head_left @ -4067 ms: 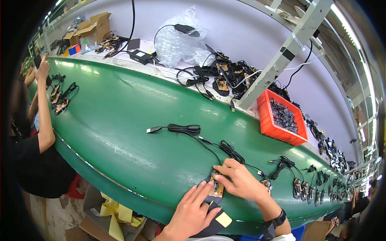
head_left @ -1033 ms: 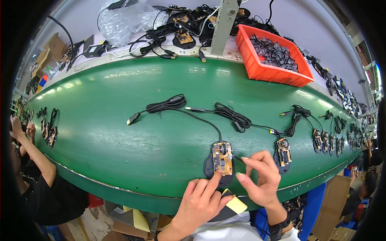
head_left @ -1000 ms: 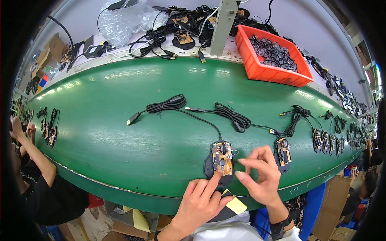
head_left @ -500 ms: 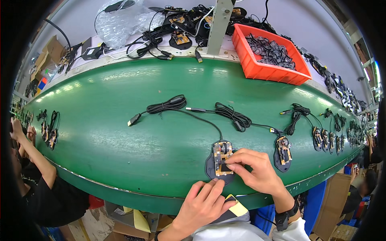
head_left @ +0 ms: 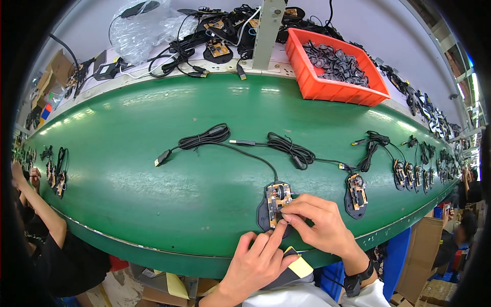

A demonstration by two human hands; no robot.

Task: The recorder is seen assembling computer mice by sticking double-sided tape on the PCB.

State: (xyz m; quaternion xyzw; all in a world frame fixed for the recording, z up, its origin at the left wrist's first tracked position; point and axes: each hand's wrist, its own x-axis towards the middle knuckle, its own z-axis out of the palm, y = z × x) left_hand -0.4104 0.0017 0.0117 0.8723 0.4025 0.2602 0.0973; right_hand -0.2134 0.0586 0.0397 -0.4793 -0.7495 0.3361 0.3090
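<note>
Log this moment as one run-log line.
left hand: fingertips on mouse base | right hand: pinching at circuit board | cable: attached | surface: green belt

Mouse base (head_left: 273, 207) on belt (head_left: 128, 179); bin (head_left: 335, 69) behind, perhaps off-belt.

A crumpled clear plastic bag (head_left: 140, 33) is seen at the far top left, behind the green table (head_left: 128, 174). Brown cardboard boxes (head_left: 55, 69) are stacked at the far left end, with a small multicoloured carton (head_left: 45, 112) below them. More brown cardboard boxes (head_left: 427, 261) stand on the floor at the lower right, beside a blue panel (head_left: 391, 261). Yellow paper sheets (head_left: 176, 285) lie under the table's near edge.
</note>
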